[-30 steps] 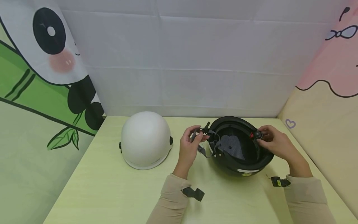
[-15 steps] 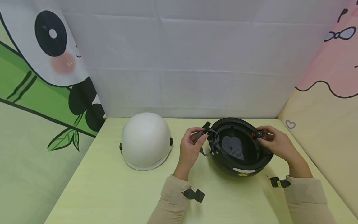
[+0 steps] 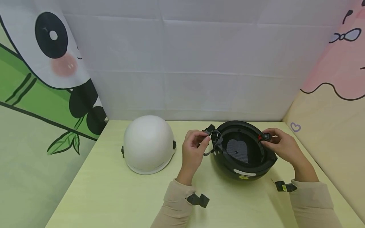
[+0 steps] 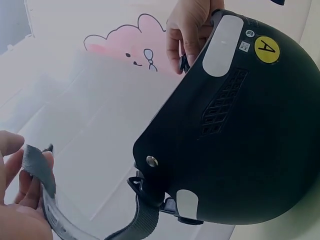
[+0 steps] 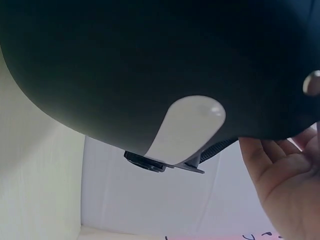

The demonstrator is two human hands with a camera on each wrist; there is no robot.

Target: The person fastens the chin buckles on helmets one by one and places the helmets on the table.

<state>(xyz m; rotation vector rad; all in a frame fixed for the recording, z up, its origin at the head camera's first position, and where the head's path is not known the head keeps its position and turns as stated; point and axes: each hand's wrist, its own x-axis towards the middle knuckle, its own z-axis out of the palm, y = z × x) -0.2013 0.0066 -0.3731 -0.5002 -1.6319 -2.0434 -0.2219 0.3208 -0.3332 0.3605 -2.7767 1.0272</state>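
Note:
A black helmet (image 3: 242,167) lies upside down on the table, its padded inside facing up. Left of it, my left hand (image 3: 194,148) pinches the grey chin strap (image 4: 40,167), with a black clip (image 3: 209,129) just past the fingertips. My right hand (image 3: 280,144) holds a black buckle piece (image 3: 265,136) with a red part between thumb and fingers, over the helmet's right rim. In the right wrist view the helmet's shell hides the buckle and part of the right hand's fingers (image 5: 265,155).
A white helmet (image 3: 149,144) stands dome up on the pale table (image 3: 128,199), left of the left hand. Behind the table hangs a white cloth backdrop (image 3: 185,63), with cartoon-printed panels (image 3: 57,95) at the sides.
My left hand has drawn the strap's clip lower and closer to its fingertips. The black helmet has turned slightly, its front label shifting left. My right hand has barely moved.

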